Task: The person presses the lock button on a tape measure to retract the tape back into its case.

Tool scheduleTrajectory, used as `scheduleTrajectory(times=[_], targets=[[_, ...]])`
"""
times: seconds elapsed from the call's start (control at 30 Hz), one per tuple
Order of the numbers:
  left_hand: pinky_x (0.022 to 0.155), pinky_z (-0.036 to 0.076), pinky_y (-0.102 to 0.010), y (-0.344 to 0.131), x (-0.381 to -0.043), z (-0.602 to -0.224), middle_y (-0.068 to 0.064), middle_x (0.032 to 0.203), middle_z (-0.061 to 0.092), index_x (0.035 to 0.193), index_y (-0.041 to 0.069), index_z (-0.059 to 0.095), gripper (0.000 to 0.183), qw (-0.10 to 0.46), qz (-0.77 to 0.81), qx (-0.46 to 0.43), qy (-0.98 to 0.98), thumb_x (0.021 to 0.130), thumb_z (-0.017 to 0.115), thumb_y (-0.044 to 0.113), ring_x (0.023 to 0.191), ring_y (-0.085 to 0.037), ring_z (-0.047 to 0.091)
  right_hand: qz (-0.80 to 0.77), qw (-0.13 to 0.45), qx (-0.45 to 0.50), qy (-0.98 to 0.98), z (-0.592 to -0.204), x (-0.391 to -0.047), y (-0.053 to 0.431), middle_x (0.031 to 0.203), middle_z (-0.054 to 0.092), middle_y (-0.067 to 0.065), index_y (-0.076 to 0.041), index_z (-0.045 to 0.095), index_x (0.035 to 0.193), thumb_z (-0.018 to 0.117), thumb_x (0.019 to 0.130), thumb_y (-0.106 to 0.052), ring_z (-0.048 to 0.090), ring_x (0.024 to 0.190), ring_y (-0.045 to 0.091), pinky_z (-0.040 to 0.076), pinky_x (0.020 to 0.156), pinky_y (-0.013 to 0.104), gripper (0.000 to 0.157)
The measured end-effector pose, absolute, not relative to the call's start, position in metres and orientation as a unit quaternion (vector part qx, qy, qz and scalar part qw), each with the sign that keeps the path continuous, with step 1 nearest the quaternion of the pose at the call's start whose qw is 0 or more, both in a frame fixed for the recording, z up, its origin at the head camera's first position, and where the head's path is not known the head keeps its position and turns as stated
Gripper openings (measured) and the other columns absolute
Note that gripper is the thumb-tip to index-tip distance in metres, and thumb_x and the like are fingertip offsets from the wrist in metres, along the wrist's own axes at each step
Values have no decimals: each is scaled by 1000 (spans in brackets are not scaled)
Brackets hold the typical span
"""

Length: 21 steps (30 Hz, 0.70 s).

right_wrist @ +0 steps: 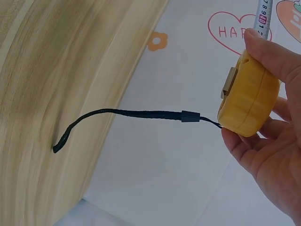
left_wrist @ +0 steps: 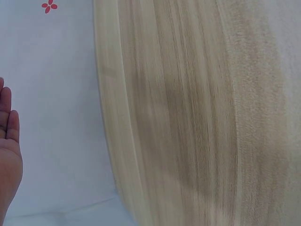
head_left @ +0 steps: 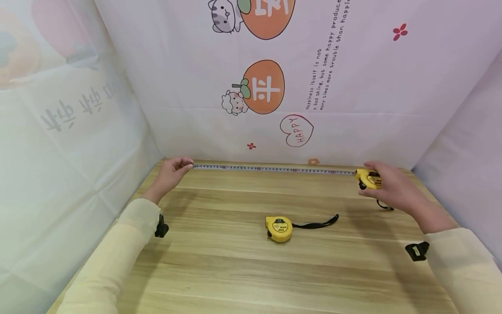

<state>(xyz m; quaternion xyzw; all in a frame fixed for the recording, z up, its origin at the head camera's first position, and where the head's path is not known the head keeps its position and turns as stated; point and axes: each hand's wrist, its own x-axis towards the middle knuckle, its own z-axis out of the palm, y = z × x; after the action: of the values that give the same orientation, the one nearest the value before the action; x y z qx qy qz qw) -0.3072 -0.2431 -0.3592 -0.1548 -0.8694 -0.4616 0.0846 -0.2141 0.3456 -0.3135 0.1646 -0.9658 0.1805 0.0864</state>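
Observation:
A yellow tape measure [head_left: 368, 179] is gripped in my right hand [head_left: 396, 187], near the back right of the table. From it a white measuring blade [head_left: 274, 169] runs straight leftward along the table's back edge. My left hand [head_left: 171, 174] pinches the blade's far end between thumb and fingertips. In the right wrist view the yellow case [right_wrist: 249, 96] sits between thumb and fingers, with its black wrist strap [right_wrist: 141, 113] hanging out. Only part of the left hand [left_wrist: 8, 146] shows in the left wrist view, and the blade is out of sight there.
A second yellow tape measure [head_left: 279, 229] lies on the wooden table [head_left: 235, 270], its black strap [head_left: 317, 225] stretched to the right. A printed white cloth wall [head_left: 188, 87] rises behind the table, with more white cloth at both sides.

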Motion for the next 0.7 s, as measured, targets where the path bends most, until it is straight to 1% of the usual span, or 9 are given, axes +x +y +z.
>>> scheduleTrajectory(times=[0.1,0.23,0.4,0.57,0.7], targets=[[80,44,-30,-244,-309,-361,-22,113,62,117,-3,63,29,85,-462,-156,-869,101,54,19,98,-23,55,169,96,171,-966,-315,-216,346,126,48,36,17,41,135,82,80,-24,49,107,47,41,84,59,79],[80,44,-32,-245,-311,-364,-24,114,62,118,-4,62,28,87,-471,-156,-864,101,55,16,98,-26,55,156,105,172,-967,-316,-217,347,123,49,36,17,45,132,83,79,-28,48,108,48,41,84,60,78],[79,44,-31,-245,-310,-364,-19,112,63,117,-1,63,29,87,-461,-151,-870,101,55,21,96,-23,55,150,114,171,-967,-317,-217,346,121,51,35,15,49,128,84,78,-28,49,107,48,42,82,60,75],[77,45,-32,-245,-310,-366,-18,110,64,113,1,65,27,91,-459,-149,-871,100,57,23,92,-22,55,145,112,166,-969,-318,-217,346,123,49,35,15,49,130,84,78,-29,47,110,50,40,85,63,76],[76,45,-31,-245,-310,-367,-19,109,64,113,2,64,26,92,-458,-148,-871,100,56,24,92,-23,55,145,112,162,-970,-319,-218,347,124,49,36,15,49,131,84,77,-29,47,110,51,41,85,63,78]])
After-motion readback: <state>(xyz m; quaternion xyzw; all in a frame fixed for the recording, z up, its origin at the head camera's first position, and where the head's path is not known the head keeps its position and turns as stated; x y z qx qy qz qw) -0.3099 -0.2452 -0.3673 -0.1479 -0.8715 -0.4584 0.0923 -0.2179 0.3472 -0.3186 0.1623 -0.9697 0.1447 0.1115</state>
